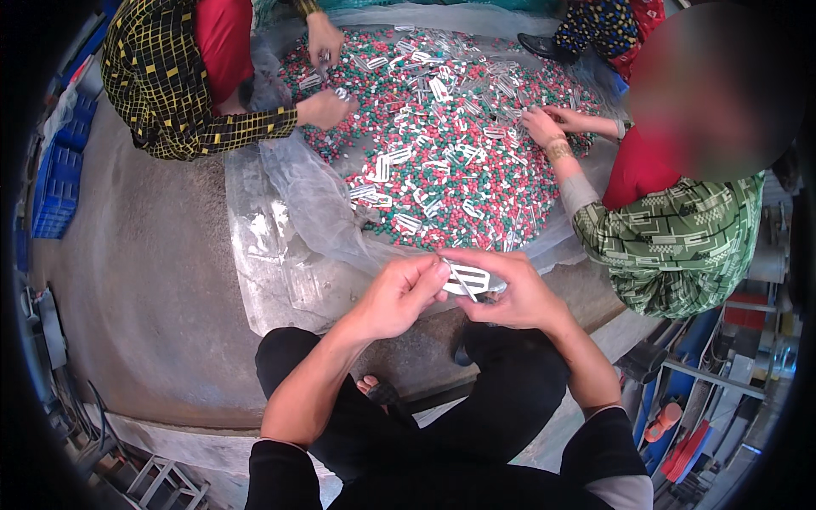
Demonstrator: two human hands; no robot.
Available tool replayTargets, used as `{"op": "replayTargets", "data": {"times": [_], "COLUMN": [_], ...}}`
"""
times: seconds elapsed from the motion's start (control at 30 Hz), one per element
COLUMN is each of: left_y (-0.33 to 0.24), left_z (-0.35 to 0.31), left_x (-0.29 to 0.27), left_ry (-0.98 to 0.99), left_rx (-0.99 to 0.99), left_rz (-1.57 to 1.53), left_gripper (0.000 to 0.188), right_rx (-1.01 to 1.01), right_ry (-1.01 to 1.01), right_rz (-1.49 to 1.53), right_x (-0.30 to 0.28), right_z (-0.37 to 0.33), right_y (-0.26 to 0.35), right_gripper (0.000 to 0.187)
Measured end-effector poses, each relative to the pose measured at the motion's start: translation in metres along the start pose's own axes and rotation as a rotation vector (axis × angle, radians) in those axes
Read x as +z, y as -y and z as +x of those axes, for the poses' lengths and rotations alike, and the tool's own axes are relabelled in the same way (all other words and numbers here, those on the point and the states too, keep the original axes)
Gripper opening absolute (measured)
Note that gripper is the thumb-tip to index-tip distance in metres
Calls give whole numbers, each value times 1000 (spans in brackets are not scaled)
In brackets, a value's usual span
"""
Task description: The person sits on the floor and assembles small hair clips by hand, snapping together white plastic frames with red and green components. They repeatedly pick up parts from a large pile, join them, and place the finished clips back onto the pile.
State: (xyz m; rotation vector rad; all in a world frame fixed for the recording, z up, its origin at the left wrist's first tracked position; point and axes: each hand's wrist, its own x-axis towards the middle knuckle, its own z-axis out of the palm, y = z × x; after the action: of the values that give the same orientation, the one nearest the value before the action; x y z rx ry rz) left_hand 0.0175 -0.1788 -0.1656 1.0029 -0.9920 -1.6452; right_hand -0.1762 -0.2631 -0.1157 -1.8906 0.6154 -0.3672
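Note:
Above the near edge of the pile, both my hands are closed around silver slotted metal buckles [476, 281]. My right hand [518, 285] grips them from the right, fingers along the top and thumb underneath. My left hand [399, 295] pinches at their left side with thumb and fingertips. One thin piece stands edge-on in front of the slotted face; how many pieces I hold is hard to tell. Just beyond lies a heap of small red, green and white pellets [476, 191], with many similar buckles [382, 167] scattered through it.
A translucent plastic sheet [293, 200] lies under the pellets. At the far left a person's hand [327, 109] works in the heap; at right another person's hand [544, 129] does too. Blue crates [58, 191] stand left, tools and racks [697, 416] lower right.

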Motion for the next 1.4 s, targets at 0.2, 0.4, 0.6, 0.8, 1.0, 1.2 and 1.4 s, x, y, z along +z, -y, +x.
{"op": "replayTargets", "data": {"times": [0.2, 0.4, 0.6, 0.8, 1.0, 1.2, 1.4], "left_y": [-19, -12, -7, 7, 5, 30, 42], "left_z": [-24, -7, 2, -1, 2, 29, 62], "left_x": [-29, -25, -25, -39, -26, 2, -9], "left_ry": [-145, -88, -220, -263, -255, -222, -240], "left_rx": [130, 62, 254, 99, 91, 119, 66], "left_rz": [-105, 466, 570, 242, 629, 108, 106], "left_gripper": [30, 26, 11, 10, 19, 19, 19], "right_rx": [-59, 170, 264, 309, 181, 183, 258], "right_ry": [48, -158, -321, -387, -347, -384, -255], "right_rz": [145, 519, 270, 377, 408, -133, -350], "right_x": [-21, -8, -7, -1, 5, -2, -23], "right_z": [-18, -11, -9, -10, -11, 2, 19], "right_y": [-14, -23, -37, -46, -55, -38, -55], "right_gripper": [35, 25, 18, 18, 22, 30, 43]}}
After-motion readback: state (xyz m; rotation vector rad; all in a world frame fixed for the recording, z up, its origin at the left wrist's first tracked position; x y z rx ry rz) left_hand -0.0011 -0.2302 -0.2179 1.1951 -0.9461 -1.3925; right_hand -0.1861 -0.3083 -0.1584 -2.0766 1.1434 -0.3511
